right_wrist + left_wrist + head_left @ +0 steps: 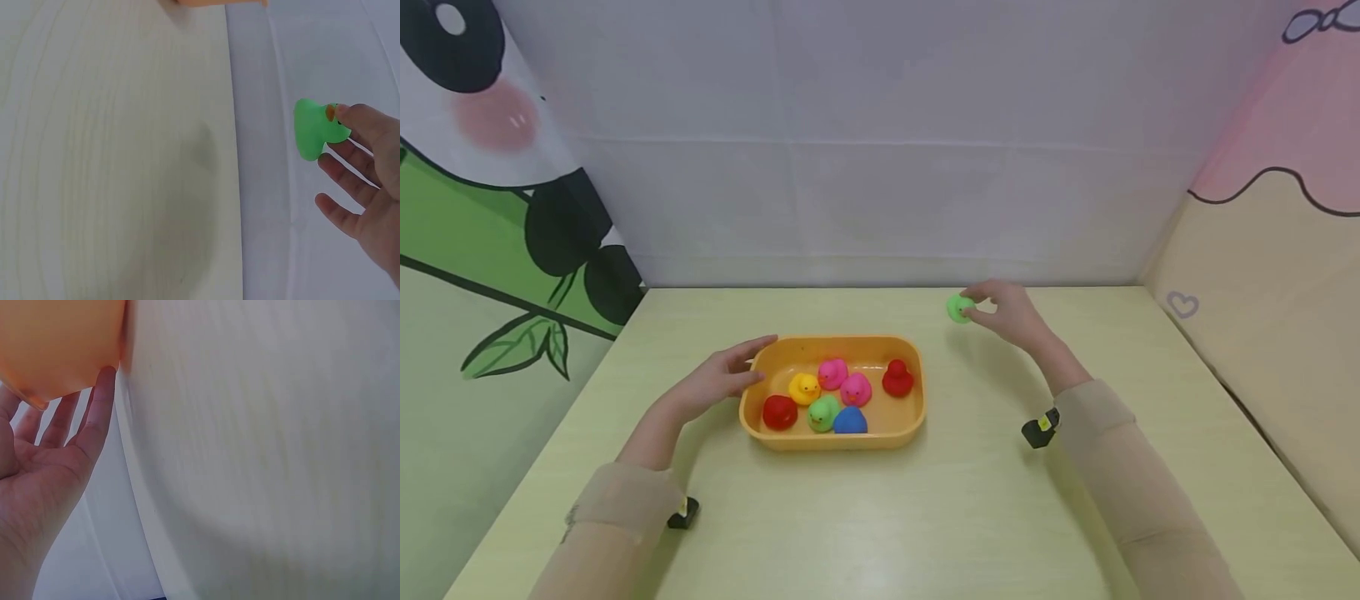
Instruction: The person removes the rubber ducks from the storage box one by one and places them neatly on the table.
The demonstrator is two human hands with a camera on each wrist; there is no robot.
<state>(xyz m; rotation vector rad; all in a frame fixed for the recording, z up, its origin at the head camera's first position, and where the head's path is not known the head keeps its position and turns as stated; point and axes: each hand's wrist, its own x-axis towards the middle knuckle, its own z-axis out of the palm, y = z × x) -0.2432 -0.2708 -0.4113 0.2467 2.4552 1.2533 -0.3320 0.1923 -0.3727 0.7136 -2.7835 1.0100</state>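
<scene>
My right hand [1009, 315] pinches a small green rubber duck [309, 130] between thumb and fingers, up off the table at the back, right of the tray. My left hand [724, 375] lies at the left end of an orange plastic tray [835, 445], its fairly straight fingers touching the tray's outer side in the left wrist view. Inside the tray are a yellow duck [804, 389], two pink ducks [856, 390], a green duck [823, 414], a blue one [850, 422] partly hidden by the front wall, and red ones at left [780, 412] and right [898, 380].
The pale wooden table [865, 517] ends at the back against a white cloth wall [880, 200]. Printed panels flank both sides, green and white at left [512, 275], pink and cream at right [1262, 275]. Small black devices are on both wrists.
</scene>
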